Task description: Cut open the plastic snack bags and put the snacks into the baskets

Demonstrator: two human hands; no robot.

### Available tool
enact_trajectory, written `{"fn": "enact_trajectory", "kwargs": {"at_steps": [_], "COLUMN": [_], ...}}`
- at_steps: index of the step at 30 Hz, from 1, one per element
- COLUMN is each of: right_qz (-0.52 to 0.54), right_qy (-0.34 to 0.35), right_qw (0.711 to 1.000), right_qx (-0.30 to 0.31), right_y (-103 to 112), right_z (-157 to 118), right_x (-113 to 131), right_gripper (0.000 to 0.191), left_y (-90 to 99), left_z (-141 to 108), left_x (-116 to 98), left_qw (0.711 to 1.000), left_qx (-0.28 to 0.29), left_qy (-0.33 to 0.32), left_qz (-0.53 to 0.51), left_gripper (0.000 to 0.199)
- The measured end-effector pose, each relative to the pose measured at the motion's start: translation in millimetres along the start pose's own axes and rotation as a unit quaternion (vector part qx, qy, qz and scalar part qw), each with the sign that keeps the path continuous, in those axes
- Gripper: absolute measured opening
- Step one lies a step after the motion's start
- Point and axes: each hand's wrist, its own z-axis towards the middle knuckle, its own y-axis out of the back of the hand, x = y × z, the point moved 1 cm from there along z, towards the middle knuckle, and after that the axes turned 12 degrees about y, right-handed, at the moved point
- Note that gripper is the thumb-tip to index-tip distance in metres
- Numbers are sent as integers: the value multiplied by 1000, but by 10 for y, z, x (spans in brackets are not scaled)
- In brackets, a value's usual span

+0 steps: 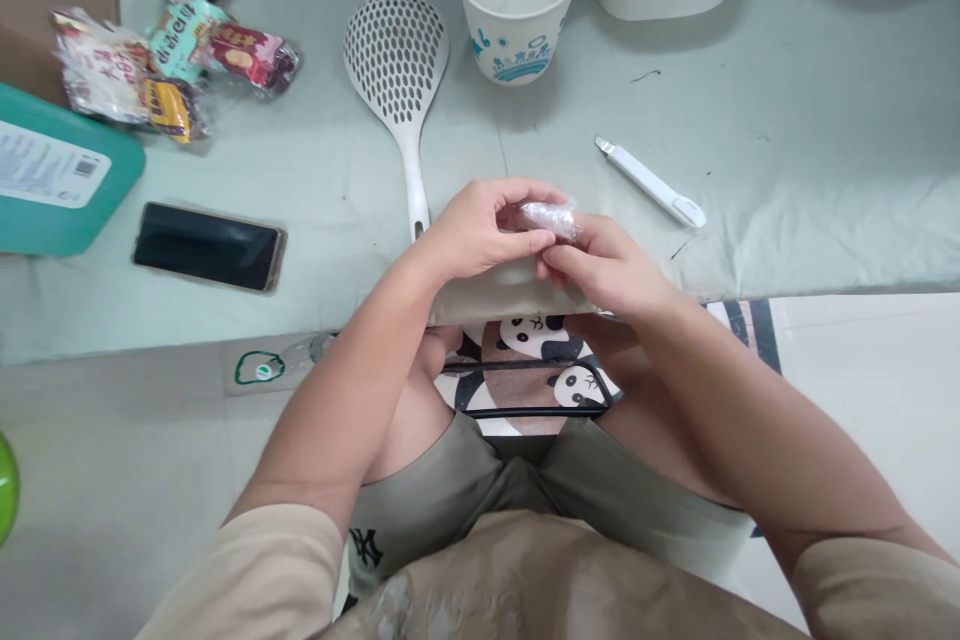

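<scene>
So both hands, left hand (484, 230) and right hand (611, 265), are half curled round a clear crinkly wrapper (549, 219), white cutter (651, 182) just beyond the right one

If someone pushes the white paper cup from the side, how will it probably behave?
The cup would probably tip rather easily, since it looks taller than its base is wide and narrows downward. It is likely light for its size: the walls look thin, and only some clear, crumpled-looking material shows inside.
</scene>
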Motion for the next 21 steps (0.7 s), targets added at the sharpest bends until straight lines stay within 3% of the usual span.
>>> {"fn": "enact_trajectory", "kwargs": {"at_steps": [13, 15, 19, 21], "right_qz": [-62, -79, -108, -131], "right_qy": [80, 97, 141, 169], "right_qw": [991, 984, 950, 939], "right_qx": [-82, -129, -256, -270], "right_y": [18, 47, 117, 115], "right_z": [-17, -30, -66, -73], "right_x": [-21, -35, -105, -126], "right_gripper": [10, 4, 10, 11], "left_y": [-11, 18, 96, 110], "left_z": [10, 25, 63, 73], "left_x": [-10, 21, 113, 145], "left_qw": [999, 998, 994, 993], "left_qx": [-28, -50, -103, -109], "left_qy": [13, 13, 5, 9], "left_qz": [-37, -28, -39, -44], "left_gripper": [33, 31, 32, 33]}}
